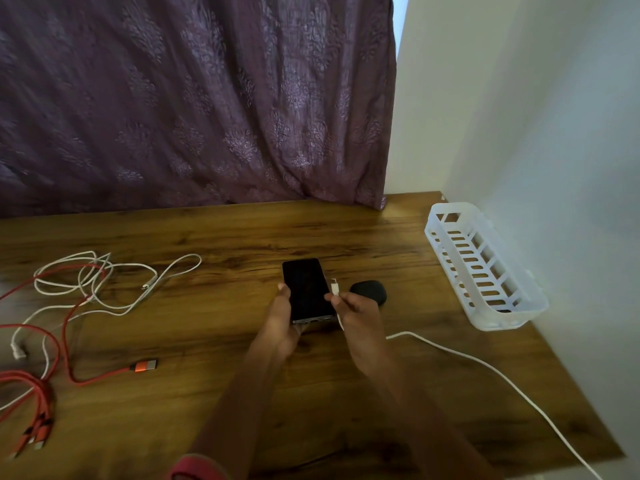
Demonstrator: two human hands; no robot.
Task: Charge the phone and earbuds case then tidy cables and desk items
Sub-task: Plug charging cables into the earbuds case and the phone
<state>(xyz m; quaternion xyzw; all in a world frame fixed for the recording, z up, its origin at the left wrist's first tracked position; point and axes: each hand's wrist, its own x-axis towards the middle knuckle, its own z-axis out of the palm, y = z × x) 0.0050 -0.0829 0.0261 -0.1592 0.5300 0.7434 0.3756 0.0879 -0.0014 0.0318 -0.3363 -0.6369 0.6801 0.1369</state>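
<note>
A black phone [306, 289] with a dark screen is held just above the wooden desk [214, 237] by my left hand [282, 320], which grips its lower left side. My right hand [356, 311] pinches the plug of a white charging cable [485, 367], with the connector tip pointing up beside the phone's right edge. That cable trails off to the lower right. A black earbuds case [372, 291] lies on the desk just behind my right hand, partly hidden by it.
A white slotted plastic basket [485, 265] stands at the right against the wall. Tangled white cables [104, 275] and red cables [52, 344] with an orange-tipped plug [145, 366] sprawl over the left side. A purple curtain [194, 98] hangs behind the desk.
</note>
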